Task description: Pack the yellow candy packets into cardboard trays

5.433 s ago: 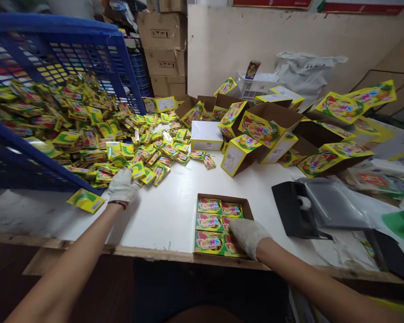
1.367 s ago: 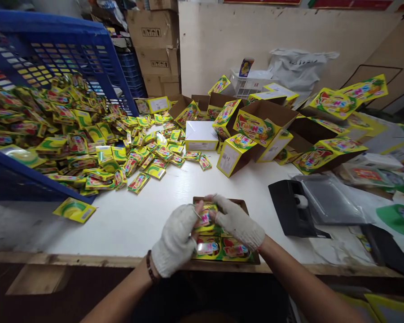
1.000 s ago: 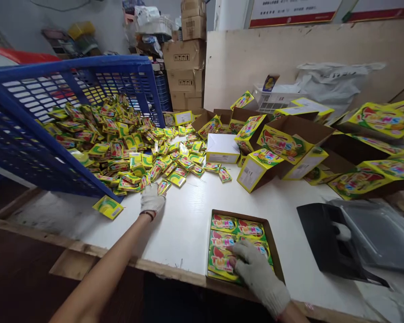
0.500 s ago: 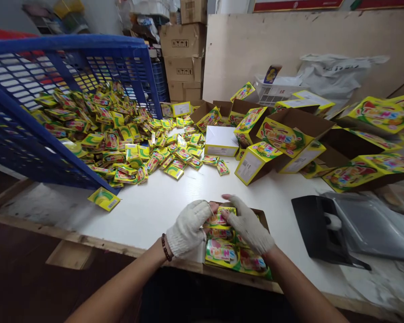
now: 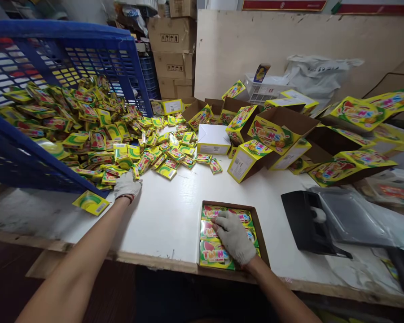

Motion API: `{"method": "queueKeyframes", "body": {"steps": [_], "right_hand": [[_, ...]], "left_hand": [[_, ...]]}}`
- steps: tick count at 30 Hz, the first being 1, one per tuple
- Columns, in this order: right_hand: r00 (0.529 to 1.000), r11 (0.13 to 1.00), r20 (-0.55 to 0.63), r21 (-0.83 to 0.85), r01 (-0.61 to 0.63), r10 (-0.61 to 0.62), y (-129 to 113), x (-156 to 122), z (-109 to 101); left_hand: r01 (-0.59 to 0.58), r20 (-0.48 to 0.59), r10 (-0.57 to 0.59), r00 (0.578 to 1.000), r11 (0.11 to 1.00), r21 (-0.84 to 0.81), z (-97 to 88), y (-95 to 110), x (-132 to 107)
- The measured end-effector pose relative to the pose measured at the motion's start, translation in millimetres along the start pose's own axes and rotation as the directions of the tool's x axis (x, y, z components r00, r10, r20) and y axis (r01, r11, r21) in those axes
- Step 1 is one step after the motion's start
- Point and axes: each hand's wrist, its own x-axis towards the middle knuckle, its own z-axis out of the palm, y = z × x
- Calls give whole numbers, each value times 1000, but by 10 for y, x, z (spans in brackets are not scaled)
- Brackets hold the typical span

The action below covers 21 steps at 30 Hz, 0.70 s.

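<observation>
My left hand (image 5: 127,185), in a white knit glove with bare fingertips, reaches the front edge of a pile of small yellow-green candy packs (image 5: 103,140). Its fingers look stretched out against the packs; their tips are partly hidden. In front of me a shallow display box (image 5: 262,244) lies open at the table edge, holding rows of "TWINS" packs (image 5: 212,253). My right hand (image 5: 234,235), gloved the same way, rests over those packs with its fingers spread across them and covers part of the rows.
A blue plastic crate (image 5: 70,38) lies tipped at left, the pile spilling from it. Several opened cartons (image 5: 272,134) stand at the back right, beside a white closed box (image 5: 213,138). A black tape dispenser (image 5: 299,220) and clear plastic sheets (image 5: 353,215) lie at right.
My left hand has left the box and moved left and away from me to the pile. My right hand stays at the box, now lower over its packs. The view has shifted slightly.
</observation>
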Motion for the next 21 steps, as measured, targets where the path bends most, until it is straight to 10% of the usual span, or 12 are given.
{"method": "queueKeyframes", "body": {"steps": [8, 14, 17, 21], "right_hand": [[981, 975, 65, -122, 188, -181, -36, 22, -28], [997, 983, -73, 184, -5, 19, -1, 68, -168], [984, 957, -140, 281, -67, 109, -115, 135, -300], [943, 932, -160, 172, 319, -294, -228, 228, -547]], "left_hand": [[167, -21, -200, 980, 865, -472, -128, 128, -277], [245, 293, 23, 956, 488, -838, -59, 466, -1159], [478, 518, 227, 825, 209, -853, -47, 741, -1571], [754, 748, 409, 523, 188, -629, -38, 1090, -1877]]}}
